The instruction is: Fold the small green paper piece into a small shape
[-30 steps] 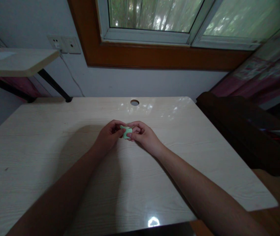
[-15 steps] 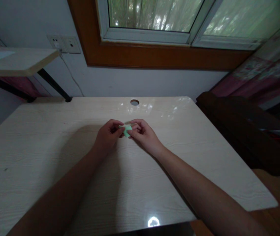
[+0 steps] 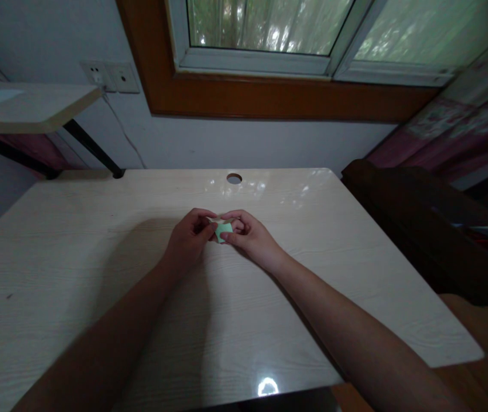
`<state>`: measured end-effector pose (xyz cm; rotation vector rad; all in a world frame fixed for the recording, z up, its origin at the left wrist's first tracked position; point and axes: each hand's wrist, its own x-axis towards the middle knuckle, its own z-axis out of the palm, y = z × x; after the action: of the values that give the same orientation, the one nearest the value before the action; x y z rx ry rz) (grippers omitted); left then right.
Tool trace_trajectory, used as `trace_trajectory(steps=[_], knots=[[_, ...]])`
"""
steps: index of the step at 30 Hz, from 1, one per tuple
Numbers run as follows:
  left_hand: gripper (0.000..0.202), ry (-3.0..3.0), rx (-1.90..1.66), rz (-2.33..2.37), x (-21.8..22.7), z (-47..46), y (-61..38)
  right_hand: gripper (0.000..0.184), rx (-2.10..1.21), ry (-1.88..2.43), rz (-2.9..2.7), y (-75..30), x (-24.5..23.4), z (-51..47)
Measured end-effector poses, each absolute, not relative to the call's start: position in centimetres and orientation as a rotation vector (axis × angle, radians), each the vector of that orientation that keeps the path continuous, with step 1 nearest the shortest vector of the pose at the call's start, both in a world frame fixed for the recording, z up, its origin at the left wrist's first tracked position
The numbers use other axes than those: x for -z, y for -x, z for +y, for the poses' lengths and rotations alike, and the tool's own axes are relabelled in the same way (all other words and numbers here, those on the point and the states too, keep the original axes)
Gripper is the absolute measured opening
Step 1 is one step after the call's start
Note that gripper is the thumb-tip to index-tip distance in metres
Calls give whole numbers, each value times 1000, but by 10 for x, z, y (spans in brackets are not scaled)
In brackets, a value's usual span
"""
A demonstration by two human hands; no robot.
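Observation:
A small piece of folded green paper (image 3: 223, 230) is held just above the middle of a pale wooden desk (image 3: 98, 274). My left hand (image 3: 189, 240) pinches its left side with thumb and fingers curled. My right hand (image 3: 250, 237) grips its right side, fingers bent round it. The two hands meet at the paper, and most of it is hidden behind the fingertips.
The desk has a round cable hole (image 3: 234, 178) near its back edge. A side shelf (image 3: 24, 106) juts out at the left, with wall sockets (image 3: 110, 77) behind it. A dark wooden chair or bed frame (image 3: 419, 223) stands to the right. A window (image 3: 269, 28) is above.
Both hands stay in place and keep working the green paper. Its visible face has turned slightly between the fingers.

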<state>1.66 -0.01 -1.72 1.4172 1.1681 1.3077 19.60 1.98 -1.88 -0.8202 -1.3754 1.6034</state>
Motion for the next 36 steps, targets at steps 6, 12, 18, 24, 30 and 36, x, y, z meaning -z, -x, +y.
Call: trace_trajectory(steps=[6, 12, 18, 24, 30, 36], knots=[[16, -1339, -1341, 1137, 10, 0, -17, 37, -1686, 773, -1318, -199, 19, 19], [9, -1397, -1309, 1143, 11, 2, -14, 35, -1719, 710, -1249, -202, 20, 20], [13, -1578, -1256, 1037, 13, 0, -11, 23, -1737, 659, -1139, -205, 18, 21], [17, -2028, -1382, 964, 17, 3, -9, 20, -1776, 644, -1111, -205, 14, 19], [15, -2270, -1404, 996, 11, 3, -8, 18, -1824, 647, -1103, -206, 13, 19], [14, -2328, -1420, 1043, 8, -2, -8, 18, -1819, 661, -1113, -206, 13, 18]])
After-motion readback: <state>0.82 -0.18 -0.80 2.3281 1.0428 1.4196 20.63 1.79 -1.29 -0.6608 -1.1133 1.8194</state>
